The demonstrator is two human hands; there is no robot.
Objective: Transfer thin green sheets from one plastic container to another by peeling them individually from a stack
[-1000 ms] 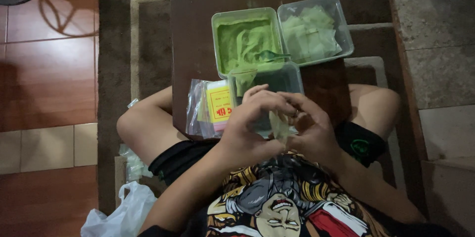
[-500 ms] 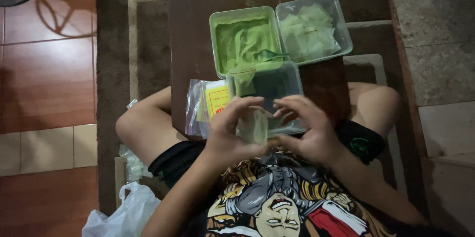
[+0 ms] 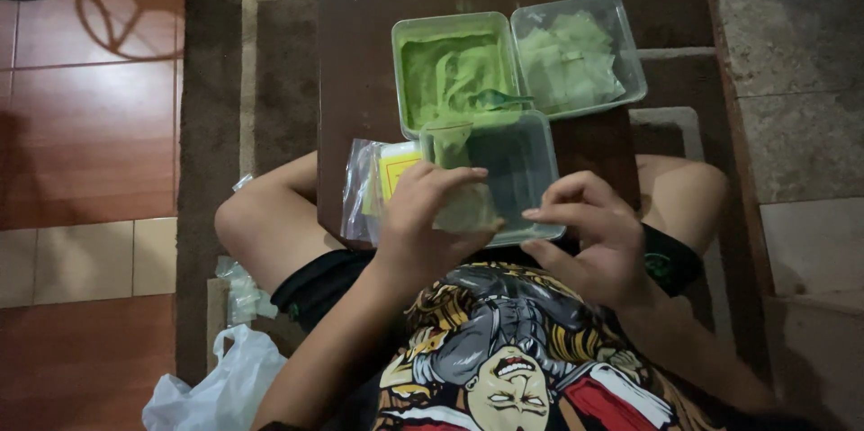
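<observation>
The left hand (image 3: 421, 215) pinches a folded pale wrapper (image 3: 465, 211) between thumb and fingertips, over the near edge of the clear plastic tub (image 3: 513, 161). The right hand (image 3: 589, 237) hovers beside it, fingers loosely spread, empty. Beyond the fingers, a tub of green filling (image 3: 447, 71) sits within reach.

We see a bright green filling (image 3: 450, 71) in one clear tub, pale whitish-green wrappers (image 3: 569, 58) in the next, a yellow packet (image 3: 396, 170) in clear plastic, a dark brown board (image 3: 360, 53), a brown rug (image 3: 216, 125) with beige stripes, and reddish-brown floor tiles (image 3: 81, 143).
</observation>
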